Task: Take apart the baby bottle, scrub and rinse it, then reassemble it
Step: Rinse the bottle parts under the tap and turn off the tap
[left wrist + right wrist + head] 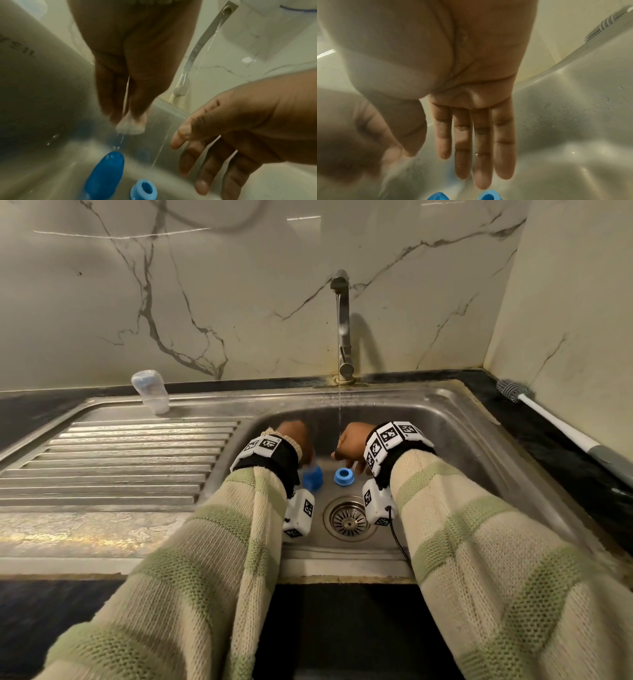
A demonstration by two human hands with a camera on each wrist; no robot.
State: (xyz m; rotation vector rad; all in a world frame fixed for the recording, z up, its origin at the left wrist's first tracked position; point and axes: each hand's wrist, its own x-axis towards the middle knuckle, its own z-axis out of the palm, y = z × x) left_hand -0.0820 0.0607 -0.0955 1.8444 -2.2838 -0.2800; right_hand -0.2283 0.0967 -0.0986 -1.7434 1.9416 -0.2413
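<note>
A: Bottle (150, 392) location?
B: Clear plastic, inverted on the ribbed steel drainboard (113, 460), left of the basin (462, 440).
A: Left hand (130, 70)?
B: Fingers pinch a soft translucent nipple (131, 127), dripping.
A: Right hand (471, 94)?
B: Fingers straight, together, holding nothing.
A: Basin floor?
B: Blue domed cap (313, 478), round blue ring (343, 476), side by side. Thin stream from the metal tap (342, 320).
</note>
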